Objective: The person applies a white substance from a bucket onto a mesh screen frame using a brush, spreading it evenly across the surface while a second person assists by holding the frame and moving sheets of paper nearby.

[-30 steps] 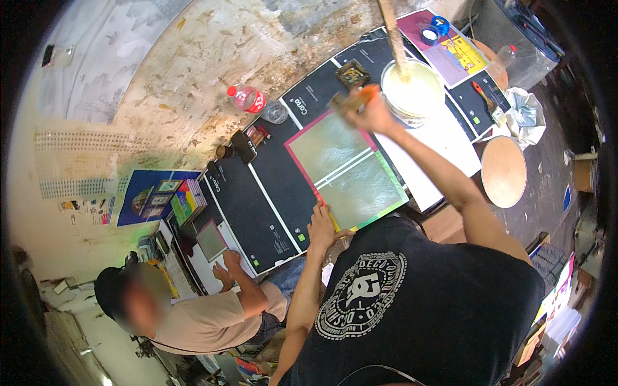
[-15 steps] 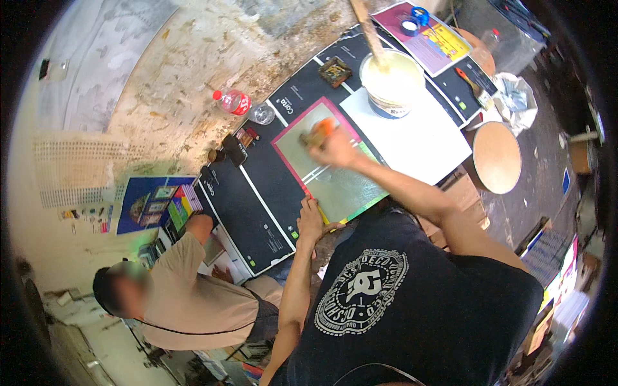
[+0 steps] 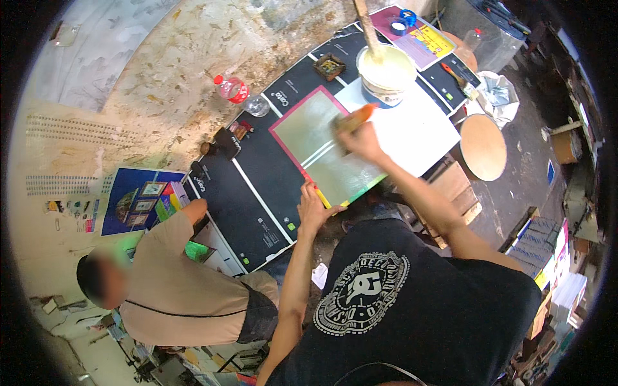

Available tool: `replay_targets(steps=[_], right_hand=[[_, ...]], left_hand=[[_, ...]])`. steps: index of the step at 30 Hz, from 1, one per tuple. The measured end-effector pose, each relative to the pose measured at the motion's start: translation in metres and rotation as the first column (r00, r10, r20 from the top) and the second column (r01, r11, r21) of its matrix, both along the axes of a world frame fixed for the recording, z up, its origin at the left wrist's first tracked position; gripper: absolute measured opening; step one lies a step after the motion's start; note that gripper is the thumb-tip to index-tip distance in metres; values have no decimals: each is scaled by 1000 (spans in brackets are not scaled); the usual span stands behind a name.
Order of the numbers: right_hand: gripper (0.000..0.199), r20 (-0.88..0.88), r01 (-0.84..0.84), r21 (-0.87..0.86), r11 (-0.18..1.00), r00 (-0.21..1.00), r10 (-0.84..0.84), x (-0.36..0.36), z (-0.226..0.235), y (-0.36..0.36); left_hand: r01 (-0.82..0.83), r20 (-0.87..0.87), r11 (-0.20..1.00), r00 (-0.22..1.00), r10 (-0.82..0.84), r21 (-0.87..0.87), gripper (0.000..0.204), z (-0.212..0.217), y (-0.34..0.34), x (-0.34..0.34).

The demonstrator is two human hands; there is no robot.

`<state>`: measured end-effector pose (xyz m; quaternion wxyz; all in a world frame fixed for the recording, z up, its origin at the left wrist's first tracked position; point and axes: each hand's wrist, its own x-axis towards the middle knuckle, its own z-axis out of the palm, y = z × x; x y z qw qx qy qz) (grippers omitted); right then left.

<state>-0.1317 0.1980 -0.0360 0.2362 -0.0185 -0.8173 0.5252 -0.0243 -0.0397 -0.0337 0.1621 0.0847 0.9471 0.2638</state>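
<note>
My right hand (image 3: 362, 140) is closed around a wide brush (image 3: 353, 120) with an orange handle. Its bristles are over the right edge of a grey sheet (image 3: 293, 138) and are partly hidden by my fingers. Pink, yellow and green borders frame the sheet, whose surface looks shiny. At the near left corner rests my left hand (image 3: 312, 209), fingers stretched along one edge and thumb spread along the other. Beneath the sheet and beyond its right side lies a white board (image 3: 418, 138).
A white bucket (image 3: 386, 96) with a wooden stick stands at the back. Near it are a square tray (image 3: 329, 66) and another orange-handled brush (image 3: 456, 75). A red-capped bottle (image 3: 232, 89) lies on the far left. Another person (image 3: 187, 276) works at the left.
My right hand has swept the brush rightward over the sheet to its right edge. My left hand stays at the corner. The view has shifted slightly, and the other person leans differently.
</note>
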Motion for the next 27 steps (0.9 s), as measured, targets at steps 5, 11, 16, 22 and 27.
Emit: replay_targets(steps=[5,11,16,22,27], right_hand=[[56,333,-142,333,932,943,25,37,-24,-55],[53,338,130,441,888,893,-298,64,23,86],[43,302,69,83,994,949,-91,69,16,-11],[38,521,-112,234,966,853,-27,85,17,-17],[32,447,81,453,888,841,-304,91,20,94]], left_hand=[[-12,-14,995,1000,11,-103,115,11,-4,3],[49,-51,999,997,-50,-9,111,-9,-16,0],[140,-91,987,985,-147,-81,117,-1,-17,0],[110,-48,989,992,-115,-95,118,-5,-22,0],[107,3,992,994,-107,-67,116,-3,-13,-4]])
